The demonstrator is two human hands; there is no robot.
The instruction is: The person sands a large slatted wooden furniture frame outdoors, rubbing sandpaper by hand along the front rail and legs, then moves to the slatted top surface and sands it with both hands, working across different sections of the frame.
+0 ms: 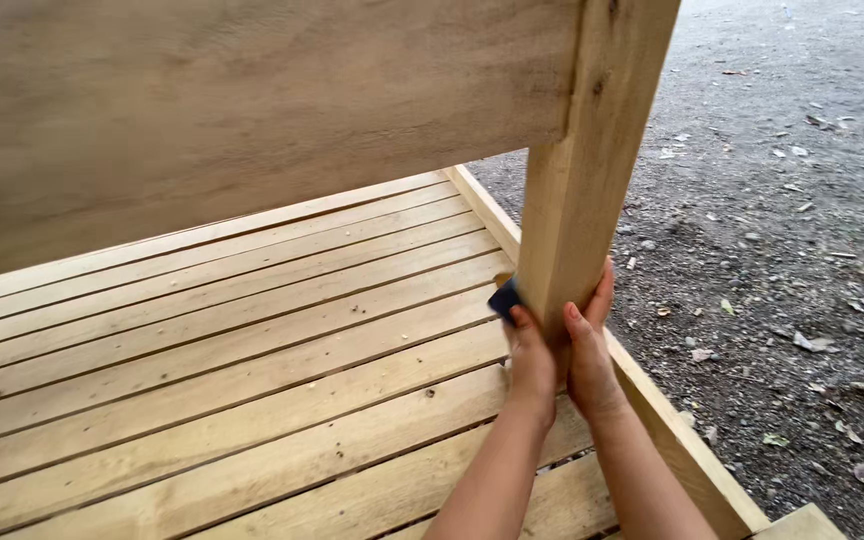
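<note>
A small dark sanding pad point(504, 297) is pressed against the lower inner face of a pale wooden post point(587, 170), just above the slatted shelf point(232, 370) that the post rises from. The left hand point(532, 362) has its grip closed on the pad, thumb up along the post's near edge. The right hand point(589, 355) lies flat on the post's other face, fingers wrapped round the corner and holding nothing besides the wood. Both forearms come in from the bottom of the frame. The shelf is made of bare, unfinished planks running side by side with narrow gaps, edged by a rail point(672, 430) on the right. A broad plank panel point(252, 110) joins the post above. Beyond the rail lies grey gravel ground point(782, 230), outdoors, strewn with small stones, leaves and chips.
</note>
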